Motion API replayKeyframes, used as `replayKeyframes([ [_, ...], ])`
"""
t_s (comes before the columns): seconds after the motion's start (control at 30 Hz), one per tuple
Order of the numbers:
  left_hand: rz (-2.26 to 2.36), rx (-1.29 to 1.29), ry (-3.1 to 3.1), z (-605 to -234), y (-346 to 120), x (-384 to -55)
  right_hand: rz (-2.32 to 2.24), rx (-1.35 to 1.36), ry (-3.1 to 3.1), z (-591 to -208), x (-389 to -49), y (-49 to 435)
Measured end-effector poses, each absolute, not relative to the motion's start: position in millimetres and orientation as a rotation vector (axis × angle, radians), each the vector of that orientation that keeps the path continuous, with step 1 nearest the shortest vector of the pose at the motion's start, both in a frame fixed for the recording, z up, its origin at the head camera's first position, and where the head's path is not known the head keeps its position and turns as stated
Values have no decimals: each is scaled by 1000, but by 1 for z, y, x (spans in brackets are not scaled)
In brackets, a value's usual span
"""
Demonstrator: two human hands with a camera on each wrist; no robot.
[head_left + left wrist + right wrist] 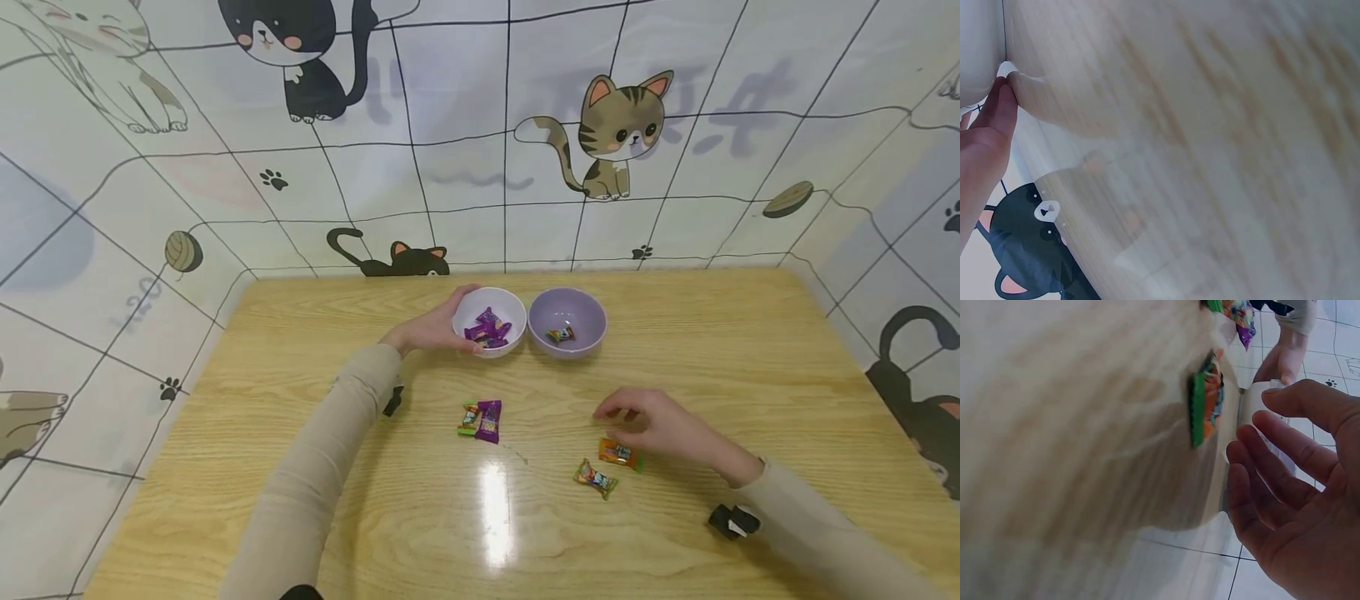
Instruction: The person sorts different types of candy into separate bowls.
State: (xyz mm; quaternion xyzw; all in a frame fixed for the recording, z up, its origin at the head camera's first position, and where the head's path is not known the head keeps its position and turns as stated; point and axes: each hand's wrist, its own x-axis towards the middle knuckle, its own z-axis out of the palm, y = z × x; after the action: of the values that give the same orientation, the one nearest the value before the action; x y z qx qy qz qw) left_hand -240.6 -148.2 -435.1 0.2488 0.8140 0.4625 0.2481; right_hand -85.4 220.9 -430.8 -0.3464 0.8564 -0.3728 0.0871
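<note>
Well, a cat-printed sheet (465, 200) stands behind the white bowl (512, 308), and the pale wooden table (675, 333) spreads all round that bowl.

The right hand (663, 427) hangs half open, to the right of the white bowl and nearer the person. Its fingers are loosely bent, thumb apart, with nothing visible in its hold; such a relaxed curl would suit picking up something small. The left hand (435, 327) grips the white bowl's left side, thumb near and fingers round the far side, presumably to keep it from sliding.

The lilac bowl (585, 317) sits immediately right of the white bowl; whether the rims touch, I cannot tell. That closeness probably keeps both within easy reach.

Several purple packets (491, 317) lie inside the white bowl, and a single small candy (561, 334) in its lilac neighbour. On the near side of the white bowl lie a loose purple packet (489, 421) and, against it, a green-and-orange packet (469, 417). Farther right of the white bowl are an orange packet (617, 452), just under the right hand, and a twisted-end candy (596, 479) beside it.
</note>
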Motion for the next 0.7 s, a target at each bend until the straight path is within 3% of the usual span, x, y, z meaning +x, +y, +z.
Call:
replayKeyframes([
  [0.7, 1248, 663, 2226, -434, -147, -240, -994, -991, 2534, -436, -68, 232],
])
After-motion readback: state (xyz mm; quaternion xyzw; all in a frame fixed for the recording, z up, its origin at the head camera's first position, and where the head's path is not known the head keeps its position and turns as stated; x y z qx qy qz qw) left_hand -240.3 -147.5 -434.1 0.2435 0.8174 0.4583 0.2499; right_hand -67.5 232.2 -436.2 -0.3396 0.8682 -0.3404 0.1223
